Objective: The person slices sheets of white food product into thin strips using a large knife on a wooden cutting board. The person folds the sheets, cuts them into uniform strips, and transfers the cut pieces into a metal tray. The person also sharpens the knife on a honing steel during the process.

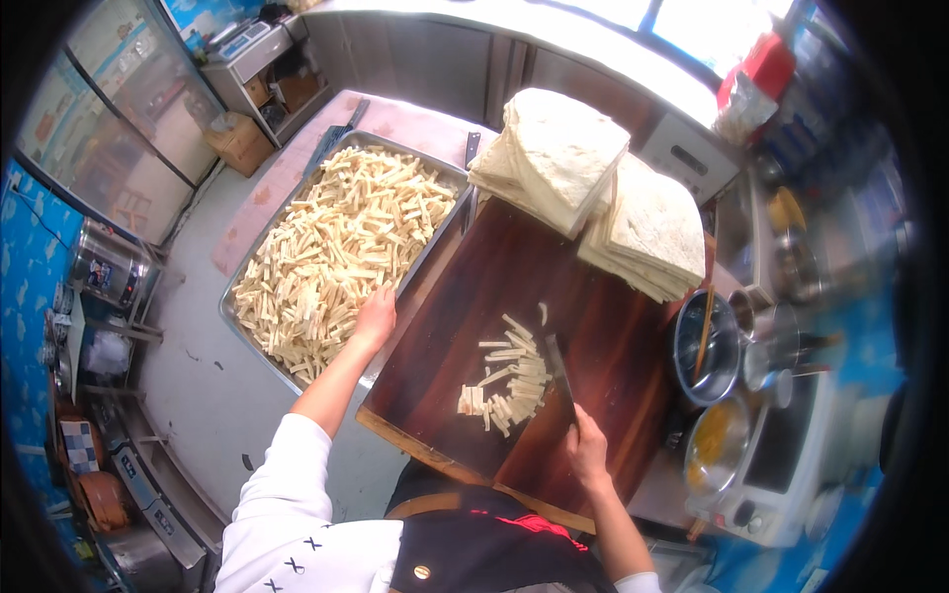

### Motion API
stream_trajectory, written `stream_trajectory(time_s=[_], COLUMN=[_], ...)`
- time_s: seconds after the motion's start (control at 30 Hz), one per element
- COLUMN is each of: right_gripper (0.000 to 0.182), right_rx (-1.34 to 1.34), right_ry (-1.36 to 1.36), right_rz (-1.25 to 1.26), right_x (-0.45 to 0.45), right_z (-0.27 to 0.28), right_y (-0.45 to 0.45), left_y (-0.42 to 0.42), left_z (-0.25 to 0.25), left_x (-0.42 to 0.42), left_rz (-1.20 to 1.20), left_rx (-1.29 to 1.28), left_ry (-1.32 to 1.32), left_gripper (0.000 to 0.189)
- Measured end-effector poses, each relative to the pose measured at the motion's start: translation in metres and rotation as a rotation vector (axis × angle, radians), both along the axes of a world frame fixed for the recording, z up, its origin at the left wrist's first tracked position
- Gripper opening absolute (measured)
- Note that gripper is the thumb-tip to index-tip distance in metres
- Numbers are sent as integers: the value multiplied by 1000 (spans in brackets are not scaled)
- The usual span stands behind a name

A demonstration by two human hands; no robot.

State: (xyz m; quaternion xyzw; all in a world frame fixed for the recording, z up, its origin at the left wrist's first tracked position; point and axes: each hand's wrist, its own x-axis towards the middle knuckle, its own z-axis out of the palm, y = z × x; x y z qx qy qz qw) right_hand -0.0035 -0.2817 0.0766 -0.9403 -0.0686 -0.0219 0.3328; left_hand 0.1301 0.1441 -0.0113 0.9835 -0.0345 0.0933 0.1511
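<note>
My right hand grips a kitchen knife, its blade pointing away from me over the wooden cutting board. Just left of the blade lies a loose, curved pile of pale cut strips, like sliced flatbread or dough. My left hand is at the near right side of a metal tray, against the heap of similar strips inside. Its fingertips are partly hidden, so whether it holds strips is unclear. Two stacks of flat sheets, a left stack and a right stack, rest at the board's far end.
A dark-bladed cleaver lies beyond the tray, and another knife handle shows beside the left stack. To the right stand a metal bowl with chopsticks, a bowl of yellow food and a white microwave oven.
</note>
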Motion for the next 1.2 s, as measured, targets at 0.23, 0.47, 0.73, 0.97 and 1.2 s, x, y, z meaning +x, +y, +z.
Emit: stream_trajectory(time_s=[0.23, 0.47, 0.73, 0.97, 1.2], right_gripper=[40, 40, 40, 39, 22], right_rx=[2, 38, 34, -216, 460], right_ry=[49, 8, 70, 99, 372], right_rz=[-13, 8, 7, 94, -144], right_x=[2, 6, 35, 57, 63], right_z=[1, -4, 23, 17, 20], right_y=[5, 7, 29, 38, 3], left_y=[5, 10, 1, 6, -115], left_z=[-1, 1, 25, 49, 51], left_x=[-3, 15, 15, 8, -70], left_rz=[-40, -98, -128, -95, -337], left_rx=[-7, 203, 119, -4, -196], left_ry=[33, 165, 217, 465, 145], left_gripper=[20, 26, 29, 37, 108])
